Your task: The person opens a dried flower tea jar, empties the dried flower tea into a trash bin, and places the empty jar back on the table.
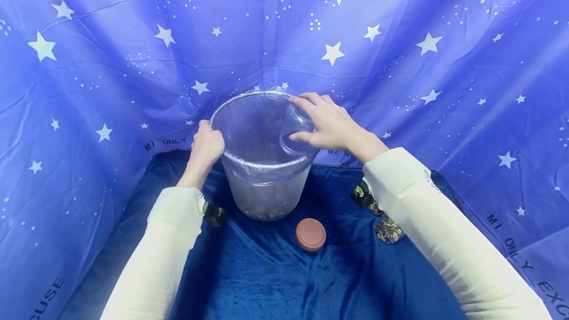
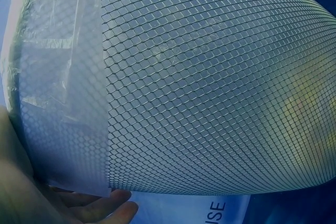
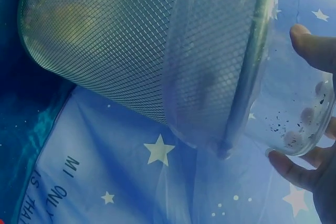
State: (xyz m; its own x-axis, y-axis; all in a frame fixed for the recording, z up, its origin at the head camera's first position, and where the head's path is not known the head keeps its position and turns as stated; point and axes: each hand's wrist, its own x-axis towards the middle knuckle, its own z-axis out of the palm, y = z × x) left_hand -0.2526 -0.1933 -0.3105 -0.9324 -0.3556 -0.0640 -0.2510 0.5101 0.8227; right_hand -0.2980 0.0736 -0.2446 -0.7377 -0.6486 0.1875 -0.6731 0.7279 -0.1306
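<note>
A silvery mesh wastebasket (image 1: 266, 191) stands upright, lined with a clear plastic bag (image 1: 266, 174) folded down over its rim. My left hand (image 1: 208, 143) grips the rim on the left side, the fingers (image 2: 119, 196) curled under the bag's edge outside. At the right of the mouth, my right hand (image 1: 329, 122) holds a clear jar (image 3: 302, 124) tipped with its open end into the basket. Small dark specks cling to the inside of the jar. Blurred yellowish and brown bits show through the mesh at the bottom of the basket.
A reddish-brown round lid (image 1: 311, 234) lies on the blue velvet cloth (image 1: 266, 275) in front of the basket. Round shapes filled with mixed coloured bits (image 1: 388, 231) lie by the right sleeve. Star-printed blue curtain (image 1: 266, 28) surrounds the work area.
</note>
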